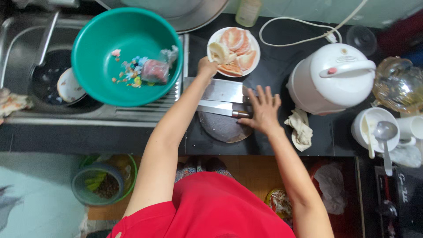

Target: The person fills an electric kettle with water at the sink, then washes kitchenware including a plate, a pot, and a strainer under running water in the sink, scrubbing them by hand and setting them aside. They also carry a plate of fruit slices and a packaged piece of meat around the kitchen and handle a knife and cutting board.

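From the head view, the left hand (pixel 206 67) reaches to the near left rim of a white plate (pixel 254 53) of sliced meat (pixel 235 49), fingers curled at the plate's edge; whether they pinch a slice cannot be told. The plate stands at the back of the black counter (pixel 273 75), just beyond a round dark cutting board (pixel 224 128) near the counter's front edge. Two cleavers lie across the board: a broad cleaver (pixel 220 90) behind and a narrower knife (pixel 218 108) in front. The right hand (pixel 263 111) rests with fingers spread wide, flat over the knife handles at the board's right side. Left of the board, a green basin (pixel 101 57) with scraps sits over the sink (pixel 26 48). On the counter's right side stand a white rice cooker (pixel 330 81) and a crumpled cloth (pixel 300 128).
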The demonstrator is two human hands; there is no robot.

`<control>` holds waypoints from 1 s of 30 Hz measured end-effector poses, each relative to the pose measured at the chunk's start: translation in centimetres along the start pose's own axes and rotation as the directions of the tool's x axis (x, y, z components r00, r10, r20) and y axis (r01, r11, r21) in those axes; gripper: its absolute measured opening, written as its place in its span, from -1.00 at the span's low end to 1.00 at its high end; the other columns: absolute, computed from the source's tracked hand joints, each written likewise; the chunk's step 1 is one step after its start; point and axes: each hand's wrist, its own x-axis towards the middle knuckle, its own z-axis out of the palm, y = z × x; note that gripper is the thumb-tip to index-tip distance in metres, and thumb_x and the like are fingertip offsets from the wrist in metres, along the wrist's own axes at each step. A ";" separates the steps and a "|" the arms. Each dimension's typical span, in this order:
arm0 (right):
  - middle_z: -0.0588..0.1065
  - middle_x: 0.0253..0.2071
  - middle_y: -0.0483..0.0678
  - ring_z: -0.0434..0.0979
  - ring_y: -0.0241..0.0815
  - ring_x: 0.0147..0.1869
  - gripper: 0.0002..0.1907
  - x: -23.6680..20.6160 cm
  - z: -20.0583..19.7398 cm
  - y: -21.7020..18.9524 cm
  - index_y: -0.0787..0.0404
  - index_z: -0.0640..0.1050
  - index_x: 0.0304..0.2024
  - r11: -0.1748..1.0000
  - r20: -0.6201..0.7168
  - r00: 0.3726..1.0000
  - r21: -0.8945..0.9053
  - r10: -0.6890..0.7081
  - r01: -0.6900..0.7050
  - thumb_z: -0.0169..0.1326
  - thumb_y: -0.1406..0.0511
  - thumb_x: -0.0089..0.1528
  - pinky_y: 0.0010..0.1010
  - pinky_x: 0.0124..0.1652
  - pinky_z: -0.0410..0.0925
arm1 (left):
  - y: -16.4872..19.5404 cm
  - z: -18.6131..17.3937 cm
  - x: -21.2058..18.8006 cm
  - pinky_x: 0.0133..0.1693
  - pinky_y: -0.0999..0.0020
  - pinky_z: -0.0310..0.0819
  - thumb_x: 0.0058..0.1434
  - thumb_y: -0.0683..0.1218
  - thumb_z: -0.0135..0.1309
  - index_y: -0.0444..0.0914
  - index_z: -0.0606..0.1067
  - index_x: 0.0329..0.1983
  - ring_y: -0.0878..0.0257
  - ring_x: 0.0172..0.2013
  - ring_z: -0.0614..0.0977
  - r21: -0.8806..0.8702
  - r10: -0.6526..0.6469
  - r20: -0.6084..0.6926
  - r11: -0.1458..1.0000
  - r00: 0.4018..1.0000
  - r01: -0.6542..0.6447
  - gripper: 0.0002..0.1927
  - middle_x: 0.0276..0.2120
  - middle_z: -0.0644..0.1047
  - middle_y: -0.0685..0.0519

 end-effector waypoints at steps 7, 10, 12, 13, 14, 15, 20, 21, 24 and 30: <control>0.43 0.24 0.07 0.39 0.15 0.33 -0.01 -0.2 1.3 1.7 0.15 0.46 0.31 0.990 0.126 0.991 0.125 0.050 -0.065 0.29 -0.23 -0.02 0.08 0.30 0.14 | -1.7 -6.6 -4.0 -0.03 0.15 0.52 0.16 -0.14 0.19 -0.21 0.57 -0.01 -0.05 -0.10 0.64 0.257 0.696 -0.062 0.704 0.716 -0.662 -0.69 -0.09 0.57 -0.12; 0.43 0.26 0.17 0.45 0.21 0.17 -0.11 -2.2 1.5 -0.1 0.19 0.53 0.23 0.995 0.028 0.999 0.086 0.046 -0.048 0.29 -0.20 0.03 -0.03 0.11 0.26 | -3.6 -12.6 -2.9 -0.05 0.14 0.52 0.20 -0.16 0.17 -0.21 0.57 -0.06 -0.02 -0.12 0.63 0.333 0.632 -0.142 0.755 0.762 -0.565 -0.77 -0.14 0.57 -0.09; 0.44 0.25 0.15 0.48 0.20 0.09 -0.13 -3.8 1.3 -2.4 0.19 0.54 0.22 0.991 0.043 0.992 0.047 0.121 -0.123 0.29 -0.20 0.04 -0.01 0.03 0.31 | -4.9 -16.4 -1.5 -0.01 0.17 0.52 0.25 -0.12 0.16 -0.15 0.59 -0.06 0.01 -0.08 0.64 0.411 0.581 -0.222 0.784 0.783 -0.465 -0.81 -0.09 0.57 -0.06; 0.44 0.25 0.14 0.49 0.20 0.05 -0.14 -4.3 1.2 -3.7 0.19 0.54 0.21 0.987 0.043 0.986 0.027 0.159 -0.160 0.29 -0.19 0.04 0.00 0.00 0.34 | -5.5 -17.7 -0.9 0.04 0.13 0.49 0.20 -0.11 0.19 -0.14 0.61 -0.06 -0.03 -0.04 0.60 0.494 0.545 -0.195 0.773 0.816 -0.398 -0.77 -0.06 0.57 -0.06; 0.44 0.25 0.15 0.49 0.21 0.03 -0.16 -4.7 1.1 -4.9 0.19 0.55 0.19 0.981 0.049 0.980 0.019 0.192 -0.194 0.28 -0.19 0.05 0.00 -0.02 0.36 | -5.9 -18.5 -0.3 0.08 0.10 0.46 0.16 -0.10 0.21 -0.13 0.62 -0.05 -0.06 0.00 0.57 0.571 0.504 -0.170 0.750 0.847 -0.332 -0.73 -0.04 0.56 -0.06; 0.43 0.25 0.15 0.49 0.23 0.01 -0.17 -5.4 1.0 -6.1 0.19 0.55 0.17 0.973 0.059 0.972 0.008 0.228 -0.229 0.28 -0.19 0.05 0.00 -0.03 0.38 | -6.2 -18.9 0.0 0.12 0.07 0.42 0.11 -0.09 0.23 -0.12 0.64 -0.05 -0.10 0.04 0.54 0.642 0.457 -0.148 0.719 0.877 -0.266 -0.69 -0.02 0.55 -0.06; 0.39 0.27 0.21 0.47 0.30 0.05 -0.18 -6.6 1.1 -9.9 0.26 0.54 0.11 0.948 0.011 0.948 -0.015 0.318 -0.318 0.27 -0.19 0.06 0.00 -0.06 0.43 | -4.7 -16.8 2.3 0.15 -0.15 0.12 -0.06 0.02 0.34 -0.19 0.60 -0.01 -0.13 0.23 0.32 0.774 0.208 0.018 0.616 0.978 -0.145 -0.50 0.18 0.41 -0.05; 0.38 0.28 0.22 0.46 0.30 0.07 -0.18 -6.8 1.2 -10.3 0.27 0.53 0.12 0.945 -0.008 0.945 -0.022 0.326 -0.326 0.27 -0.19 0.08 -0.01 -0.05 0.43 | -4.2 -16.1 2.6 0.20 -0.14 0.09 -0.02 0.04 0.33 -0.21 0.60 -0.03 -0.09 0.26 0.30 0.814 0.138 0.054 0.567 0.989 -0.124 -0.52 0.21 0.39 -0.04; 0.33 0.32 0.27 0.40 0.32 0.13 -0.16 -7.5 1.4 -11.2 0.31 0.50 0.18 0.923 -0.001 0.923 0.022 0.384 -0.384 0.25 -0.17 0.10 0.02 -0.01 0.41 | -3.5 -15.0 2.7 0.19 -0.23 0.04 -0.01 -0.01 0.30 -0.19 0.61 -0.01 -0.13 0.27 0.29 0.876 0.101 0.025 0.478 0.995 -0.070 -0.54 0.18 0.43 -0.04; 0.25 0.34 0.33 0.27 0.32 0.33 -0.17 -9.3 1.0 -11.0 0.32 0.47 0.25 0.922 -0.146 0.911 0.084 0.387 -0.378 0.26 -0.09 0.12 0.13 0.15 0.25 | -5.1 -16.6 2.5 0.19 -0.24 0.19 0.03 -0.10 0.24 -0.01 0.67 -0.12 -0.05 0.12 0.53 0.878 0.086 0.095 0.462 0.992 -0.125 -0.69 -0.16 0.64 0.04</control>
